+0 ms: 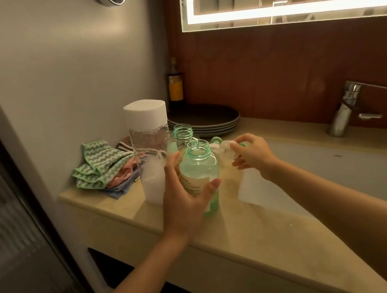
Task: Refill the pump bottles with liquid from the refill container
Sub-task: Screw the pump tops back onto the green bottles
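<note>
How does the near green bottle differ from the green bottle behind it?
The left hand holds the near green bottle; the far green bottle stands untouched. The near green bottle shows pale green liquid and a label; the far green bottle is mostly hidden below its neck, so its fill cannot be told. Both stand upright on the counter with open threaded necks and no pump fitted.
</note>
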Demonstrator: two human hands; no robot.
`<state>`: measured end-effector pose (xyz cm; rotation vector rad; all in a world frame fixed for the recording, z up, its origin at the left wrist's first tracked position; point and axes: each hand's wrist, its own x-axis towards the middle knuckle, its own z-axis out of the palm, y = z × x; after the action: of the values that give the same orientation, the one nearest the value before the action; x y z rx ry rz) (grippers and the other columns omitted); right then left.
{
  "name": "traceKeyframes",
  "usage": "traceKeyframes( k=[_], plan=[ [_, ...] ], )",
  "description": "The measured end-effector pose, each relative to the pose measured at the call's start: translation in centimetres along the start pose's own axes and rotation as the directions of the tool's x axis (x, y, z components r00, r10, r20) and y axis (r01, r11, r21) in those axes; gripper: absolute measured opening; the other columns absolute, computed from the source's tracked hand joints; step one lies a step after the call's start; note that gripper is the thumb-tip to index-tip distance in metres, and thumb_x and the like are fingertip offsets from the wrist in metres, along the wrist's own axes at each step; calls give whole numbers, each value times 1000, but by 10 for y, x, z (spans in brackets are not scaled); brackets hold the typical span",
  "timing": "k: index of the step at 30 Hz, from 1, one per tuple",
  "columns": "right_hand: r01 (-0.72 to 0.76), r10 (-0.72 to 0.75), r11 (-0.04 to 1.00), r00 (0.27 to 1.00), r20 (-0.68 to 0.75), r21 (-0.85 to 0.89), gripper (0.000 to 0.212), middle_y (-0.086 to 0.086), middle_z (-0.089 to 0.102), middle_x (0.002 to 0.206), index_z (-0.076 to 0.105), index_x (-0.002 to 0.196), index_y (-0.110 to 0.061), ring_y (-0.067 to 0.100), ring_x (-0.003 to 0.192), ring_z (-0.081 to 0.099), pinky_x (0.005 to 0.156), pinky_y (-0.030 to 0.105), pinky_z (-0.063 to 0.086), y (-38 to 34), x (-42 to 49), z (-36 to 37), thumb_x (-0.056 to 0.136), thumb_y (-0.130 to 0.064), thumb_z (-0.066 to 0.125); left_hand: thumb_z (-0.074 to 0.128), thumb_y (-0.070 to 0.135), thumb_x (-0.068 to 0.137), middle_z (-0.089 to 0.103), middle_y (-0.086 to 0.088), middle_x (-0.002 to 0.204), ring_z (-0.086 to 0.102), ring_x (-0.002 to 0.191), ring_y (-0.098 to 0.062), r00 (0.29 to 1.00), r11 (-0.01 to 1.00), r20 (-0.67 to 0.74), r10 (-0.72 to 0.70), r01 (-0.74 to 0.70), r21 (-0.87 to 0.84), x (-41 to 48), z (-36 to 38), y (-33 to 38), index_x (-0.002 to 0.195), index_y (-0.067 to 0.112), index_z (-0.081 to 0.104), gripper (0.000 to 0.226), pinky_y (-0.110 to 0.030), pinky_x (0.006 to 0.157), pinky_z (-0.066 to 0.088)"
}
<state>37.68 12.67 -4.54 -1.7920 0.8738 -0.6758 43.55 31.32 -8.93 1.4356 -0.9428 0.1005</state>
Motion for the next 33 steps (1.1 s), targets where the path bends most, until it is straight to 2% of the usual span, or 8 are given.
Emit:
traceKeyframes(
  k=[5, 10, 15, 20, 25, 27, 31, 33],
  plan=[
    [-67, 65, 994, 997, 30, 88, 11, 17, 61, 78, 51, 100, -8, 22, 59, 62, 59, 31, 58, 3, -11, 13, 92, -16, 54, 71, 59, 58, 47, 20, 123, 48, 111, 3, 1000, 1000, 2, -8, 8, 1, 3, 5, -7, 120, 51, 29, 74, -1, 83, 38],
    [-58, 76, 991, 986, -150, 122, 15, 18, 66, 85, 57, 101, -4, 25, 68, 66, 75, 42, 57, 7, -10, 23, 91, -14, 52, 73, 59, 59, 45, 27, 122, 48, 111, 6, 1000, 1000, -29, -2, 2, 8, 2, 7, -11, 120, 54, 30, 74, -4, 84, 40],
    [180, -242, 962, 909, -338, -206, 26, 16, 68, 89, 61, 108, -3, 29, 84, 65, 80, 44, 52, -5, -14, -4, 94, -21, 48, 76, 56, 59, 45, 29, 120, 49, 110, 8, 999, 1000, -40, 1, -1, -7, 2, 7, -12, 119, 52, 32, 74, -2, 81, 40],
    [370, -501, 855, 768, -398, -364, 28, 16, 66, 99, 57, 116, -1, 29, 89, 61, 76, 37, 49, -21, -26, -27, 93, -17, 52, 70, 62, 57, 42, 36, 118, 45, 111, 13, 999, 999, -27, -39, 39, -11, 2, 7, -10, 119, 53, 31, 74, -2, 82, 38],
    [453, -603, 793, 675, -425, -406, 31, 16, 63, 111, 54, 121, -1, 27, 97, 60, 85, 37, 50, -42, -35, -40, 94, -16, 50, 70, 62, 56, 43, 31, 118, 48, 107, 10, 999, 999, -2, -42, 42, 7, 0, 9, -5, 120, 50, 31, 76, -3, 80, 41],
    [473, -636, 768, 647, -421, -433, 31, 15, 63, 112, 54, 121, -1, 27, 96, 60, 82, 31, 48, -47, -38, -43, 94, -14, 50, 70, 61, 56, 46, 28, 118, 50, 105, 6, 999, 999, 9, -40, 40, 16, 0, 9, -4, 121, 48, 32, 76, -5, 80, 43],
    [494, -684, 723, 608, -403, -482, 30, 17, 62, 113, 53, 122, -2, 28, 95, 60, 76, 23, 40, -53, -45, -50, 93, -12, 50, 71, 60, 56, 53, 9, 122, 55, 108, -8, 999, 999, 13, -35, 34, 31, -3, 11, -4, 127, 37, 34, 83, -24, 85, 50],
    [498, -692, 715, 603, -396, -490, 31, 16, 61, 113, 53, 122, -2, 27, 95, 61, 74, 22, 40, -55, -48, -53, 93, -12, 51, 70, 59, 56, 54, 9, 120, 56, 106, -10, 999, 998, 24, -29, 27, 49, -5, 14, -3, 127, 35, 34, 83, -27, 84, 51]
  ],
)
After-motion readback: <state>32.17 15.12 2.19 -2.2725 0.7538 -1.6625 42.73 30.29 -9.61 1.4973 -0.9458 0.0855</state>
